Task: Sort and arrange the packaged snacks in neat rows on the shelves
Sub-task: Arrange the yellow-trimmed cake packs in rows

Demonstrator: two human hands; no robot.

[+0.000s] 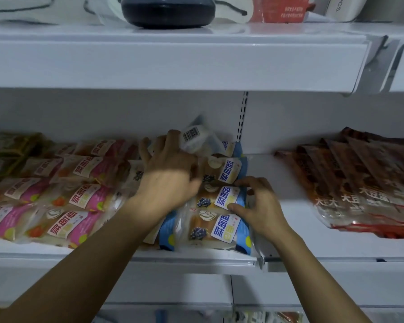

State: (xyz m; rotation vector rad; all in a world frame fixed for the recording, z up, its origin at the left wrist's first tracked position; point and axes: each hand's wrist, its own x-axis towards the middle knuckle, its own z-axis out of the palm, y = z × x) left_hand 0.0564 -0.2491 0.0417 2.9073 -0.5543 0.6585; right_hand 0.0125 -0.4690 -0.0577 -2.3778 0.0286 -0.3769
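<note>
A row of blue blueberry snack packs [210, 227] runs front to back on the middle shelf [196, 258]. My left hand [170, 173] reaches over the row, and its fingers grip an upturned pack with a barcode [195, 136] at the back. My right hand [259, 206] rests on the right side of the row, with curled fingers pressing a blue pack's label [226, 197]. Pink snack packs [75, 197] lie in rows to the left.
Brown and red packs [359, 183] lie fanned on the shelf to the right. A slotted upright [241, 117] divides the two bays. The upper shelf [173, 59] overhangs and carries a dark round object [168, 10] and white bags. More packs show on a lower shelf.
</note>
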